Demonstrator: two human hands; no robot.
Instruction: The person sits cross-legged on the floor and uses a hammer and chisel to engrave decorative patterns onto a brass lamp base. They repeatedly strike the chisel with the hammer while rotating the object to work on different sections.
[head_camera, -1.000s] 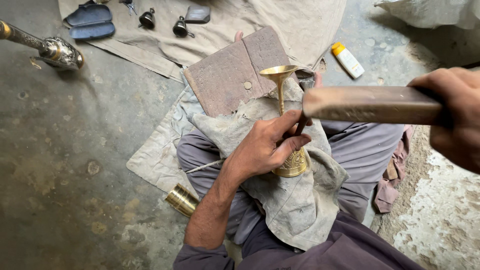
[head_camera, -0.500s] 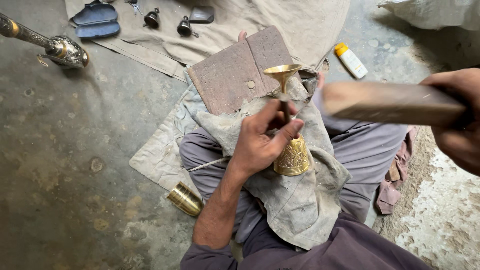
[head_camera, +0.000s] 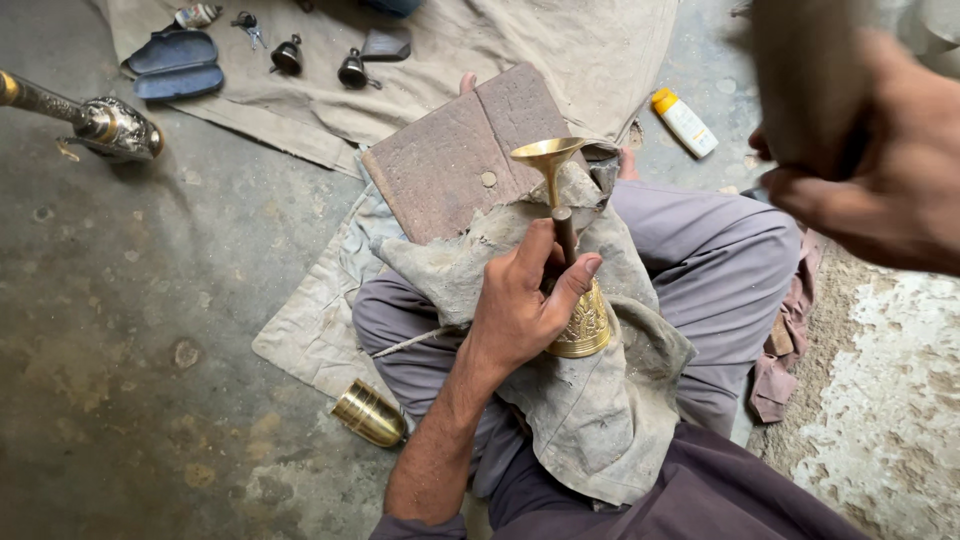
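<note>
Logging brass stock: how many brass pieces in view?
3. An engraved brass vessel under the left hand on the lap, a brass cup on the floor by the knee, an ornate piece far left.

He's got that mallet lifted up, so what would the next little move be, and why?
Probably bring the right hand and its raised wooden mallet down onto the punch, because the left hand holds that punch upright against the brass vessel on the lap cloth.

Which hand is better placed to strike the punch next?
Right, probably. The right hand is raised, gripping a blurred mallet above the work. The left hand is busy holding the punch against the brass vessel on the lap.
</note>
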